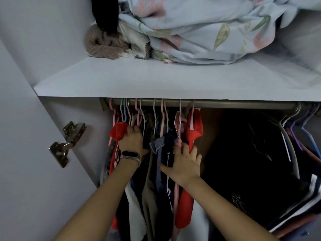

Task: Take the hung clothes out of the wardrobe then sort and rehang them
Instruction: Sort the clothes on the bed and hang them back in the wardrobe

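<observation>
- Nearest the camera, two bare forearms reach up and forward from the bottom edge into an open wardrobe.
- The left hand [132, 139], with a dark smartwatch [129, 155] on its wrist, has its grip curled into the left end of a packed bunch of hung clothes [156, 153], beside a red garment [118, 132].
- The right hand [186, 162] sits at the right end of the same bunch. Its fingers curl over a pink hanger [178, 136] and a second red garment [192, 136], with the thumb spread out to the left against dark fabric.
- The bunch hangs between the two hands: red, beige, denim, navy with white stripes, and pink pieces pressed close together.
- To the right, across a gap, a second group of dark clothes [251, 162] hangs tilted on grey, purple and blue hangers.
- Above, the hanger hooks [139, 106] loop over a metal rail [225, 103] just under a white shelf [156, 80].
- On the shelf, farthest back, lie floral bedding [199, 28] and a brown knit item [99, 44].
- A metal door hinge [66, 145] shows on the left panel.
- Risk, as a judgement: lifting so many hangers at once could leave some hooks caught on the rail, since it sits so close under the shelf.
- Garments may also slip off their hangers if the bunch is squeezed or tipped, and the middle pieces, held by neither hand, could drop.
</observation>
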Available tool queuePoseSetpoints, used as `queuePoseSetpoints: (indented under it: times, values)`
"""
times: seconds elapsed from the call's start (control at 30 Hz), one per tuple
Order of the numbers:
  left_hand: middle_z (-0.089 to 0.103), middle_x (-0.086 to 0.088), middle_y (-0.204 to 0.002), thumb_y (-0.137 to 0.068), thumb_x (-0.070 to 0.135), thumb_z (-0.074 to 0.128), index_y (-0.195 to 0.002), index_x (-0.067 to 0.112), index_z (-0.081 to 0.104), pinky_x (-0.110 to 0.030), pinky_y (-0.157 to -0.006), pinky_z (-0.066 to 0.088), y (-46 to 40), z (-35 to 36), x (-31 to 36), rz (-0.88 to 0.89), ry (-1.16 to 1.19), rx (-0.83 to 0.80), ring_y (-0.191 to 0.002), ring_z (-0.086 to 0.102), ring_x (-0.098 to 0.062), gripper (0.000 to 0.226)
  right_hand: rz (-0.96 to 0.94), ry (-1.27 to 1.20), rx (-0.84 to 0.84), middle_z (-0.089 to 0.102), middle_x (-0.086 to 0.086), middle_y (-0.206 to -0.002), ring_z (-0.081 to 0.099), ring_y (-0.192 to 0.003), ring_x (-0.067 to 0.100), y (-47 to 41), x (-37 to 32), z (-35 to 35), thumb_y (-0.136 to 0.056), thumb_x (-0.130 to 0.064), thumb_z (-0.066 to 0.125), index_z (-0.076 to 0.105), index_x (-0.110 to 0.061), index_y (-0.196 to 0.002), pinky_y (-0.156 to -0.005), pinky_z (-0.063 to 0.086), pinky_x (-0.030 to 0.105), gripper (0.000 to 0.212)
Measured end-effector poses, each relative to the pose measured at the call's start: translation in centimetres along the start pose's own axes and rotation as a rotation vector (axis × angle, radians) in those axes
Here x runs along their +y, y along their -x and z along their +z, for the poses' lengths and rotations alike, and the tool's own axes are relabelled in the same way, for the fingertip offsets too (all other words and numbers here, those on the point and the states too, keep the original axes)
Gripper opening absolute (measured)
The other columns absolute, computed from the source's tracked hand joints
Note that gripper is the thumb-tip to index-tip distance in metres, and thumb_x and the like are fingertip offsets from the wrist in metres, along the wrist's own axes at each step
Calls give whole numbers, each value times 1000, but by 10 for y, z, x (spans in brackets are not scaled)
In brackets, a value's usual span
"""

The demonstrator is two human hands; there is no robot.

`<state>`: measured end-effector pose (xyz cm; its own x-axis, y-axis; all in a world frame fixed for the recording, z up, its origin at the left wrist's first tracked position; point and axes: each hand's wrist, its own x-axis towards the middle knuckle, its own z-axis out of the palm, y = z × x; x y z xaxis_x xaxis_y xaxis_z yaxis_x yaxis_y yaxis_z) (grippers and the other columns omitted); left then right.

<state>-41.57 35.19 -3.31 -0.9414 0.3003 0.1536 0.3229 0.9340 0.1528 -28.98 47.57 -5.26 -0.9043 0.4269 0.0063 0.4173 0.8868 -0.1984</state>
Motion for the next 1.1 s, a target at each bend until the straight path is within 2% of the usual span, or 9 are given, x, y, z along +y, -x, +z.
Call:
queuePoseSetpoints:
  times: [0.1, 0.27, 0.33, 0.43, 0.57, 0.73, 0.87, 1.0, 1.1]
  values:
    - [42, -16, -130, -70, 30, 78, -136, 5, 38, -33, -63, 46, -1, -5, -6, -26, 0, 18, -93, 62, -32, 81, -27, -5, -30, 16, 9, -152, 9, -140, 42, -1, -1, 0, -75, -75, 46, 21, -25, -148, -112, 17, 53, 92]
    - [44, -20, -129, -80, 14, 66, -136, 8, 46, -44, -74, 47, 8, -8, -15, 40, 276, 165, -107, 54, -38, 59, -53, -17, -21, 18, 7, -150, 14, -137, 40, -1, 5, 1, -76, -75, 46, 28, -28, -145, -112, 20, 52, 85]
    - [44, -24, -132, -77, 13, 69, -138, 1, 40, -47, -80, 46, 10, -6, -15, 13, 296, 192, -113, 49, -40, 69, -61, -29, -3, 19, 5, -149, 17, -135, 38, -1, 6, 2, -76, -74, 45, 32, -30, -142, -111, 22, 51, 81]
    - [36, -21, -141, -69, 26, 78, -145, -1, 23, -42, -88, 46, 5, -4, -12, -6, 156, 87, -123, 42, -35, 97, -65, -25, -14, 17, 4, -150, 16, -135, 38, 0, 8, 3, -78, -72, 45, 33, -32, -141, -110, 22, 49, 77]
    - [28, -26, -140, -87, 1, 48, -145, -1, 23, -36, -85, 47, -21, -4, -8, -51, 270, 76, -112, 50, -37, 63, -70, -56, -32, 15, 1, -152, 16, -134, 36, 3, 13, 3, -81, -68, 44, 35, -36, -139, -110, 21, 49, 67]
    - [40, -22, -128, -90, -6, 40, -129, -3, 46, -15, -68, 32, -34, 10, -11, 32, 387, 93, -93, 49, -23, 40, -67, -77, -35, 10, 0, -153, 20, -130, 33, 5, 14, 4, -83, -63, 46, 36, -35, -139, -108, 25, 46, 64]
    - [40, -23, -131, -89, -6, 42, -132, -1, 44, -15, -71, 32, -33, 9, -15, 35, 404, 100, -104, 50, -29, 44, -88, -93, -40, 0, -1, -156, 21, -130, 33, 6, 11, 6, -84, -60, 49, 36, -32, -141, -107, 27, 46, 65]
    - [36, -18, -134, -90, 5, 50, -138, 3, 39, -22, -78, 40, 12, 2, -5, 23, 564, 174, -98, 54, -30, 49, -138, -213, 39, 6, -4, -156, 19, -129, 31, 9, 22, 6, -89, -51, 48, 36, -30, -140, -108, 25, 43, 57]
    - [52, -12, -120, -87, 9, 56, -125, 4, 53, -5, -78, 34, 55, 16, 4, 53, 678, 213, -93, 51, -13, 38, -167, -417, 236, 8, -5, -155, 18, -130, 24, 19, 39, 10, -89, -27, 54, 40, -31, -137, -107, 21, 28, 51]
